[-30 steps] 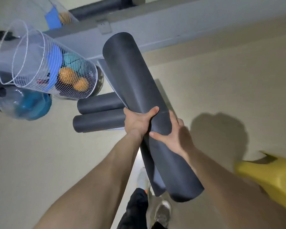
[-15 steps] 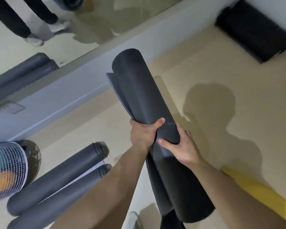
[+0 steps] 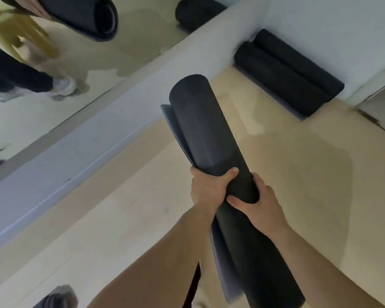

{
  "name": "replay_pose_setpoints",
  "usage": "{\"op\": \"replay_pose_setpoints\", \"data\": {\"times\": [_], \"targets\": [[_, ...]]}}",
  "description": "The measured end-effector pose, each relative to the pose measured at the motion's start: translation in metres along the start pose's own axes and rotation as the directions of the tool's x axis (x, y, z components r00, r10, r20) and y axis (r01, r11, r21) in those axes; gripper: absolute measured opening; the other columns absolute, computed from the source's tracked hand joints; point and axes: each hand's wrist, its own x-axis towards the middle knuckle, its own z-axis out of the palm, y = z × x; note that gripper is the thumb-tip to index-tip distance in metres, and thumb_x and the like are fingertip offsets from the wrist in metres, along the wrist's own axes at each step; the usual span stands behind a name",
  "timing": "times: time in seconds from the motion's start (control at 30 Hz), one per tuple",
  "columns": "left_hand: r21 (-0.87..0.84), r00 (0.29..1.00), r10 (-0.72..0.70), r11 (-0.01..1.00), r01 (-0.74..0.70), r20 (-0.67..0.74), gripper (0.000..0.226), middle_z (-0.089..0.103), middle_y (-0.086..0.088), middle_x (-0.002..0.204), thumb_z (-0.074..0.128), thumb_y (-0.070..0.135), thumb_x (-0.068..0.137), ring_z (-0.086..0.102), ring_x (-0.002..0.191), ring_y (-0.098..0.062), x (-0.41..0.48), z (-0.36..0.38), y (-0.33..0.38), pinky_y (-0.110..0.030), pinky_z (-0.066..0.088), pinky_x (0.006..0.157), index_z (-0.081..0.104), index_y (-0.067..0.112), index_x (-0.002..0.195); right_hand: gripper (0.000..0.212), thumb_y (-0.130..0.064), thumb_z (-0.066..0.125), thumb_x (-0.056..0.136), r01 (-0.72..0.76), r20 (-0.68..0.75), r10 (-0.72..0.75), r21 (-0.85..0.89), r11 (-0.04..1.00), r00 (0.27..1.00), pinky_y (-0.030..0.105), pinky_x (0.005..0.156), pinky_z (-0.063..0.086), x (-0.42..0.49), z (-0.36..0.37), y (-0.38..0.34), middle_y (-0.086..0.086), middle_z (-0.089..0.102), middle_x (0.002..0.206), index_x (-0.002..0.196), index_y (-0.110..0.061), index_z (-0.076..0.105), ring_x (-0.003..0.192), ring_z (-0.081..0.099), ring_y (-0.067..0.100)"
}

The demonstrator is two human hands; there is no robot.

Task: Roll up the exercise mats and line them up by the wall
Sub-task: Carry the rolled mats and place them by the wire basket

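The view had swung right since half a second before: the two rolls and the mesh basket at lower left had dropped out of sight, and the pair of rolled mats [image 3: 287,72] in the corner now showed in full. The mat [image 3: 200,130] itself had kept its place in the hands.

The left hand [image 3: 207,187] gripped the roll from the left with its thumb over the top. The right hand [image 3: 260,203] gripped it from the right, just behind, the two hands almost touching. Both held near mid-length, so the roll stuck out ahead toward the wall [image 3: 98,141] below the mirror [image 3: 53,107] and trailed back under the right forearm, clear of the floor [image 3: 276,174].

The likely trouble was the flap [image 3: 173,125]. The outer edge stood proud along the left side, and neither hand seemed to pin it. If the grip eased when the mat was set down, the roll could spring open. Its long front end could also knock the wall or mirror on a turn.
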Motion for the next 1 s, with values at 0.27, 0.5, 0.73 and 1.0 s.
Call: {"op": "replay_pose_setpoints", "data": {"times": [0.27, 0.5, 0.73, 1.0], "targets": [[-0.01, 0.999, -0.036, 0.999, 0.037, 0.024, 0.102, 0.06, -0.001, 0.133, 0.086, 0.066, 0.064, 0.061, 0.12, -0.028, 0.175, 0.136, 0.121, -0.045, 0.054, 0.098, 0.037, 0.019, 0.14, 0.104, -0.079, 0.072, 0.064, -0.052, -0.006, 0.052, -0.038, 0.998, 0.999, 0.044, 0.095, 0.054, 0.233, -0.088, -0.009, -0.001, 0.051, 0.13, 0.152, -0.041, 0.032, 0.114, 0.058, 0.022], [-0.076, 0.994, -0.102, 0.992, 0.099, -0.041, 0.101, 0.059, 0.0, 0.133, 0.087, 0.064, 0.064, 0.06, 0.12, -0.027, 0.319, 0.268, 0.172, -0.042, 0.054, 0.097, 0.039, 0.019, 0.14, 0.103, -0.081, 0.072, 0.06, -0.045, 0.076, 0.05, -0.066, 0.997, 0.996, 0.047, 0.095, 0.056, 0.433, -0.142, 0.031, -0.002, 0.053, 0.128, 0.148, -0.043, 0.035, 0.112, 0.06, 0.021], [-0.223, 0.97, -0.218, 0.956, 0.19, -0.107, 0.099, 0.06, 0.0, 0.131, 0.09, 0.061, 0.061, 0.06, 0.12, -0.026, 0.452, 0.399, 0.186, -0.045, 0.053, 0.101, 0.044, 0.019, 0.138, 0.103, -0.071, 0.075, 0.073, -0.016, 0.131, 0.047, -0.226, 0.974, 0.99, 0.037, 0.089, 0.045, 0.612, -0.175, 0.082, 0.002, 0.046, 0.139, 0.157, -0.041, 0.023, 0.122, 0.053, 0.026], [-0.316, 0.978, -0.165, 0.942, 0.118, -0.129, 0.078, 0.066, 0.007, 0.119, 0.088, 0.061, 0.066, 0.064, 0.108, -0.02, 0.545, 0.495, 0.171, -0.041, 0.055, 0.098, 0.05, 0.026, 0.125, 0.105, -0.073, 0.066, 0.079, 0.068, 0.167, 0.008, -0.446, 0.892, 0.986, 0.05, 0.108, 0.041, 0.736, -0.188, 0.13, 0.005, 0.029, 0.16, 0.16, -0.042, 0.007, 0.141, 0.039, 0.032]]}}
